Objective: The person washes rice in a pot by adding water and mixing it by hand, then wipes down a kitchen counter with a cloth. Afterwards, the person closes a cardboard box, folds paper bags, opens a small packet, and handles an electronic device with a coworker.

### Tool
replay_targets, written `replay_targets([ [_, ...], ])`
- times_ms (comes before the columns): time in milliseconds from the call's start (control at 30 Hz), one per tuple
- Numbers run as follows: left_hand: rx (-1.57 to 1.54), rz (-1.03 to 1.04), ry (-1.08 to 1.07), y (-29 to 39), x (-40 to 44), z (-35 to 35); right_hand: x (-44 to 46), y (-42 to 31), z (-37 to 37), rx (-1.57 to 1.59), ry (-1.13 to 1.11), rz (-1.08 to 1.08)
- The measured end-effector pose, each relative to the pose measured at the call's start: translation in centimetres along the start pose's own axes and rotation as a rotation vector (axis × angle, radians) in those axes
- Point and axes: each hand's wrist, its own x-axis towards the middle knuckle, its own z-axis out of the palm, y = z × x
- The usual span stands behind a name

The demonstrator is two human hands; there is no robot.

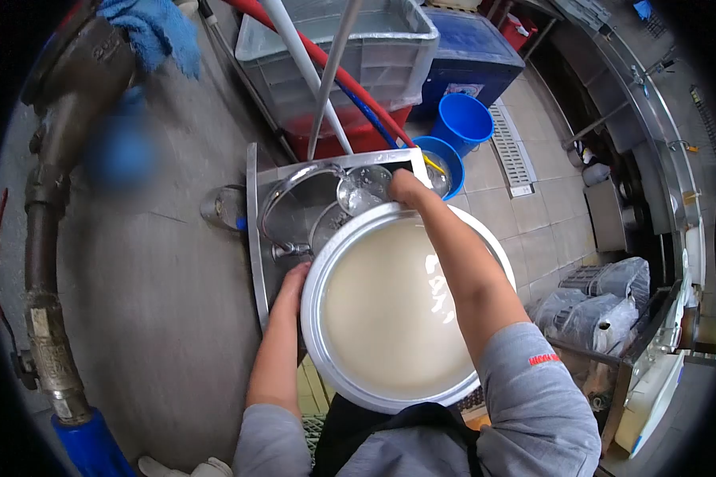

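Note:
A large round metal pot (316,350) of cloudy whitish liquid (390,310) stands close against my body, beside a steel sink (252,207). My left hand (296,280) holds the pot's left side, its fingertips partly hidden. Reaching across the pot, my right hand (406,188) is closed at the edge of a shiny metal bowl (364,189) over the sink; its fingers are largely hidden. Clear liquid seems to lie in the bowl. A curved metal faucet (282,187) arches at the sink's left, and another round vessel (326,226) shows partly beneath the bowl.
Blue buckets (465,121) stand beyond the sink, next to a floor drain grate (513,159). Red and white poles (314,75) slant before a grey bin (358,67). Thick piping (44,238) runs down the left. Plastic-wrapped items (597,310) sit at right.

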Motion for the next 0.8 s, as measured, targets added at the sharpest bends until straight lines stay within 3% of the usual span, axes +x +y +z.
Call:
replay_targets([
  [100, 0.086, 0.033, -0.073, 1.4, -0.8, 0.3, -0.9, -0.2, -0.3, 0.180, 0.099, 0.057],
  [167, 0.039, -0.069, 0.000, 3.2, -2.1, 1.3, -0.8, 0.4, -0.6, 0.199, 0.287, 0.012],
  [233, 0.002, -0.142, -0.072, 4.5, -1.7, 0.1, -2.4, -0.5, -3.3, 0.303, 0.130, 0.138],
  [300, -0.171, 0.003, -0.237, 5.2, -1.5, -0.3, -3.4, 0.1, -4.2, 0.695, 0.138, 0.073],
  [367, -0.165, 0.040, -0.185, 7.2, -5.2, 3.1, -6.6, -0.8, -5.8, 0.941, 0.204, 0.035],
  [567, 0.063, 0.058, -0.006, 6.6, -6.5, 5.8, -14.1, 0.5, -4.3, 1.245, 0.314, -0.152],
  [600, 0.065, 0.082, -0.003, 6.2, -6.2, 6.0, -15.1, 0.1, -3.6, 1.279, 0.345, 0.021],
  [700, 0.079, 0.180, 0.022, 4.8, -4.4, 5.5, -17.4, 2.0, -1.8, 1.243, 0.287, -0.074],
  [800, 0.086, 0.280, 0.134, 4.0, -2.6, 5.4, -19.6, 1.9, -0.4, 1.352, 0.334, -0.035],
])
